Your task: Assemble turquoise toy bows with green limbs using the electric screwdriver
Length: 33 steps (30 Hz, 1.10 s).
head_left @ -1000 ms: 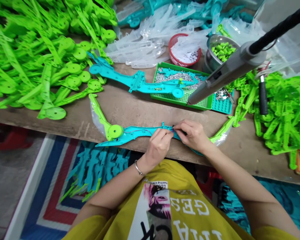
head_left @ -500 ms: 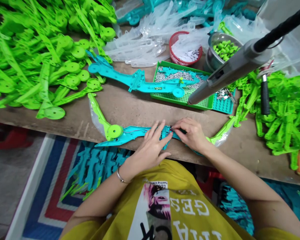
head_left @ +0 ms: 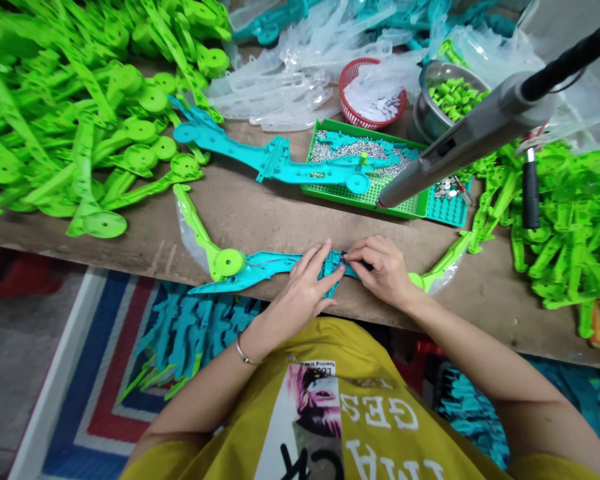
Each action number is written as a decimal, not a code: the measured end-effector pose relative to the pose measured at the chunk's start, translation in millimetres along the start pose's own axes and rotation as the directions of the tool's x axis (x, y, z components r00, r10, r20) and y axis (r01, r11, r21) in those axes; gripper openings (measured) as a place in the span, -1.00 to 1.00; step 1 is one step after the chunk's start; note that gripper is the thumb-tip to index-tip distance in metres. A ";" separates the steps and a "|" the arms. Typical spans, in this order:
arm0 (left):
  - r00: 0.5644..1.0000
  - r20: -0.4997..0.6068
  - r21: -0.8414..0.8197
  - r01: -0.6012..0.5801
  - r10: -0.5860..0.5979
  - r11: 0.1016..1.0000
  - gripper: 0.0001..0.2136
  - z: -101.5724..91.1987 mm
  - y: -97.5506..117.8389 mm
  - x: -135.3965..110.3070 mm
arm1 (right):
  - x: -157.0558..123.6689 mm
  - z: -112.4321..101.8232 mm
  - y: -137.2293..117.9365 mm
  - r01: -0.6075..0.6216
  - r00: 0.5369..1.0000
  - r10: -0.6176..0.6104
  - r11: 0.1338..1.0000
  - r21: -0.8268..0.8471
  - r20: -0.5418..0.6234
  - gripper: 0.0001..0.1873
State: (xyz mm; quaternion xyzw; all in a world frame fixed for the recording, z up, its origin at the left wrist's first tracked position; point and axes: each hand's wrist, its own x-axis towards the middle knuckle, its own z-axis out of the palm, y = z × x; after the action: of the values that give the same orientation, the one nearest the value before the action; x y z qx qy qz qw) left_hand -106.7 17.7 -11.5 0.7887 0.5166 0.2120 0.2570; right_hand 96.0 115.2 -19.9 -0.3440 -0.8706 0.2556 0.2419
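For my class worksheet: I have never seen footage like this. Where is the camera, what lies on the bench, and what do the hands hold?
The one view comes from a camera worn on a person's head, looking down at their own bare hands. The left hand lies flat, fingers spread, on a teal bow-shaped piece at the near edge of the wooden table. The right hand pinches that piece's middle; anything small in its pinch cannot be seen. Behind lie a heap of green parts, a second teal piece, a green tray of silvery bits, a red basket, and a grey tool reaching in from the right.
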 end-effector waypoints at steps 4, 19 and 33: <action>1.000 -0.010 -0.014 0.000 0.000 1.000 -0.32 1.9 -0.9 -0.8 | -0.5 0.6 -1.5 -0.043 0.999 0.043 0.999 0.019 -0.008 -0.87; 1.000 -0.006 -0.014 0.020 -0.020 1.000 -0.31 1.4 0.8 0.7 | 21.5 -13.7 -1.7 -0.335 0.922 0.275 0.920 0.204 0.273 -0.87; 1.000 0.002 -0.025 0.002 -0.002 1.000 -0.34 -0.9 -4.4 10.2 | 52.5 -11.5 23.8 -0.494 0.847 0.346 0.792 0.357 0.404 -0.88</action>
State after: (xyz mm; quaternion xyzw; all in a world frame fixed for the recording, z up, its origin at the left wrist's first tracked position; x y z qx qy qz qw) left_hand -106.4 28.8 -12.9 0.7852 0.5143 0.2175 0.2676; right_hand 80.2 171.4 -12.9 -0.4199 -0.7148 0.5489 0.1071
